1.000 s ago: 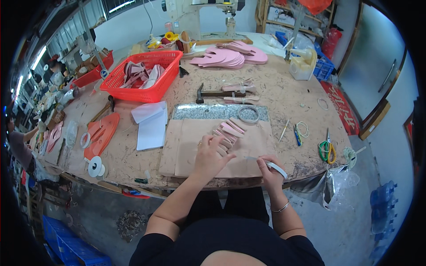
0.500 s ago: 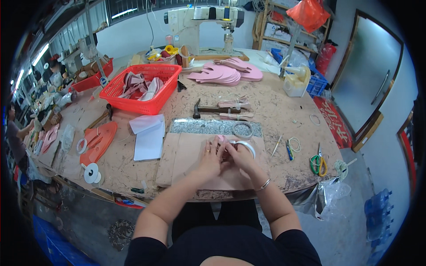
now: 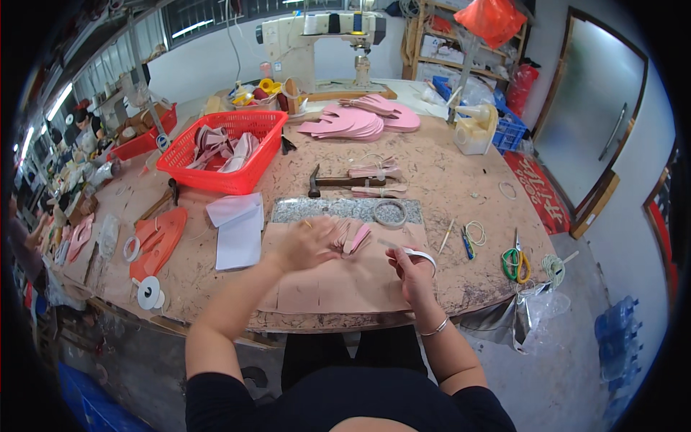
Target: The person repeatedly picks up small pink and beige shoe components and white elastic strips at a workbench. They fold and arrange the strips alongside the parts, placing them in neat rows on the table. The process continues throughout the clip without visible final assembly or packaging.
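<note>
My right hand [image 3: 412, 273] pinches a roll of white tape [image 3: 426, 256], with a short strip pointing left from it. My left hand [image 3: 302, 245] is raised with fingers apart, somewhat smeared by motion, and nothing shows in it. Just beyond its fingertips a fan of thin pink pieces [image 3: 358, 237] lies on a pinkish-brown sheet [image 3: 338, 288]. Behind that sheet, a grey speckled stone slab [image 3: 317, 209] carries another tape roll [image 3: 389, 213].
Beyond the slab lie a hammer [image 3: 338, 182] and bundled strips [image 3: 374, 168]. A red basket [image 3: 245, 173], white paper [image 3: 240, 237] and orange pieces [image 3: 162, 237] are leftward. Scissors [image 3: 515, 263] and a blue-handled cutter [image 3: 468, 245] lie rightward; pink cut shapes [image 3: 345, 122] at the back.
My hands, together over the pink pieces before, have parted. The left has moved left and opened; the right has moved right with the tape roll. The fanned pieces now show.
</note>
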`<state>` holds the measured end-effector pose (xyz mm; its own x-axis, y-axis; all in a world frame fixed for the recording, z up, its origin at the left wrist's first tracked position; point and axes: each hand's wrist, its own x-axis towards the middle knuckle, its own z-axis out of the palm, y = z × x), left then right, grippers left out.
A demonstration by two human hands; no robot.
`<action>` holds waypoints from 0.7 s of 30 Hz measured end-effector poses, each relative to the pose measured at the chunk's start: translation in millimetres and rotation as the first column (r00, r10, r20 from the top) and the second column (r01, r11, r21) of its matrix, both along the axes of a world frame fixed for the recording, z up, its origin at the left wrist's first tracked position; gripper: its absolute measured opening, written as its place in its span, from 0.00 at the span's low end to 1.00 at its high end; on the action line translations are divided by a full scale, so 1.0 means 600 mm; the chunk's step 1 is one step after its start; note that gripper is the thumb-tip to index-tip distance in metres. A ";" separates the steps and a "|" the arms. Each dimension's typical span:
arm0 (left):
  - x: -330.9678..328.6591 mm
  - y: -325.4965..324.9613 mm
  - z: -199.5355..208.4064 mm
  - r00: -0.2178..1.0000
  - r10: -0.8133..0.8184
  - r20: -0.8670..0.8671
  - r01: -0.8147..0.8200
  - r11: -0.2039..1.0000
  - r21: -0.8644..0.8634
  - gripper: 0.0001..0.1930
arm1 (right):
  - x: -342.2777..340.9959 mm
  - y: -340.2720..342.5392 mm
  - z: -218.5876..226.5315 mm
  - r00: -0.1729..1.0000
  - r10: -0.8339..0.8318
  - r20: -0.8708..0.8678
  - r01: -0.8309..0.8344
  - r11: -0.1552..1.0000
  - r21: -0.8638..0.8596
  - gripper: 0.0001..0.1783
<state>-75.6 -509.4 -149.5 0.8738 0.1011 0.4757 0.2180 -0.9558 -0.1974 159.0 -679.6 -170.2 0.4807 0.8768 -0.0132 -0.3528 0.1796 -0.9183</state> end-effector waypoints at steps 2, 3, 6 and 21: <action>0.061 -0.076 -0.003 0.962 0.092 0.257 -0.096 0.995 0.001 0.17 | 0.021 -0.005 -0.017 1.000 0.013 -0.026 -0.011 0.998 0.055 0.10; 0.086 -0.089 -0.016 0.941 0.247 0.233 -0.235 0.969 -0.077 0.16 | 0.023 -0.006 -0.018 0.999 0.040 -0.034 -0.037 0.996 0.085 0.10; 0.117 -0.096 -0.045 0.853 0.497 0.159 -0.423 0.838 -0.345 0.14 | 0.026 -0.021 -0.004 0.990 0.038 -0.136 -0.031 0.998 0.054 0.09; -0.027 -0.224 -0.052 0.956 0.177 0.235 -0.057 0.895 -0.443 0.12 | -0.008 -0.100 0.038 0.957 0.177 0.231 -0.121 0.964 -0.236 0.10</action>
